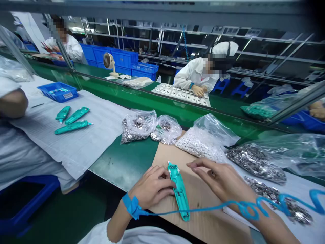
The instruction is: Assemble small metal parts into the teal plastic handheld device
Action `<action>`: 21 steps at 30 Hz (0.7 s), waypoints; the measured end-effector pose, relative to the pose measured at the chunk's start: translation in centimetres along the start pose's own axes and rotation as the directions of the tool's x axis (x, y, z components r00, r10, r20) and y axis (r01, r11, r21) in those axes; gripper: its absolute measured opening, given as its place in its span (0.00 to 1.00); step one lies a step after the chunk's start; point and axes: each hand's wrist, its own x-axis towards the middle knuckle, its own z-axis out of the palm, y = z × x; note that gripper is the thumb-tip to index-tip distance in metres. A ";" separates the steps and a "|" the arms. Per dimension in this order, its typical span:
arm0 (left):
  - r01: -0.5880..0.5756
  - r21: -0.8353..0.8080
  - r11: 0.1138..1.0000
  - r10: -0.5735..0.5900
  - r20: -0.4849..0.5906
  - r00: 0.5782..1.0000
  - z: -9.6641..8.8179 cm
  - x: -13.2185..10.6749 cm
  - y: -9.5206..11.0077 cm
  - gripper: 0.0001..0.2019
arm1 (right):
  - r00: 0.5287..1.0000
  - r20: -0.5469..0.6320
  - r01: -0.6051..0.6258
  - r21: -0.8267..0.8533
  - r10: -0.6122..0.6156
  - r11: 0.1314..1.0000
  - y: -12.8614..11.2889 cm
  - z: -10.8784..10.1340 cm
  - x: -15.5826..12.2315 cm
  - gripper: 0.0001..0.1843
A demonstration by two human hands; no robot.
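A long teal plastic housing half [180, 191] lies on the brown cardboard [208, 217], its hollow side up, with small white parts near its far end. My left hand [154, 186] wears a blue wrist strap [132, 206] and holds the housing by its left edge, fingers curled against it. To the right of the housing, my right hand [215, 178] hovers above the cardboard with thumb and index finger drawn together. Whatever may be between those fingertips is too small to make out. The strap's blue coiled cord [243, 208] crosses over the housing and my right forearm.
Clear bags of metal pieces [138, 127] and a bag of white parts [200, 142] line the back. Loose metal pieces [294, 205] lie at right. On the left are several teal housings [73, 127], a blue tray [58, 92] and a co-worker's arm [12, 101]. Another person works opposite.
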 end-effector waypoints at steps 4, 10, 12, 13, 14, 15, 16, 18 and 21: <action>-0.023 0.016 1.000 0.023 0.000 1.000 0.0 0.1 -0.1 0.09 | 0.995 0.101 -0.027 0.239 0.002 0.971 0.1 3.3 -3.2 0.14; -0.044 0.040 0.998 0.044 0.002 0.999 0.0 0.0 -0.2 0.09 | 0.989 0.141 -0.075 0.221 0.044 0.972 -0.6 5.2 -3.6 0.13; -0.045 0.044 0.998 0.045 0.001 0.999 0.0 0.0 -0.2 0.09 | 0.990 0.143 -0.044 0.198 0.016 0.979 -0.3 5.3 -3.6 0.14; -0.045 0.048 0.998 0.045 -0.002 0.999 0.0 0.1 -0.1 0.09 | 0.991 0.137 -0.025 0.190 -0.001 0.981 -0.1 5.3 -3.6 0.14; -0.045 0.051 0.998 0.045 -0.003 0.999 0.0 0.1 -0.1 0.09 | 0.992 0.128 -0.009 0.184 -0.015 0.983 0.1 5.3 -3.6 0.14; -0.045 0.054 0.998 0.045 -0.003 0.999 0.0 0.1 -0.1 0.10 | 0.993 0.118 0.004 0.177 -0.025 0.984 0.2 5.3 -3.7 0.14; -0.046 0.058 0.997 0.047 -0.003 0.999 0.1 0.1 -0.1 0.10 | 0.994 0.108 0.017 0.170 -0.036 0.985 0.3 5.3 -3.7 0.13; -0.049 0.064 0.997 0.050 -0.005 0.999 0.1 0.1 0.0 0.10 | 0.993 0.104 0.032 0.151 -0.048 0.988 0.3 5.4 -3.7 0.13; -0.049 0.071 0.996 0.050 -0.002 0.999 0.1 0.1 -0.1 0.10 | 0.989 0.145 0.010 0.131 -0.029 0.991 0.0 5.3 -3.6 0.14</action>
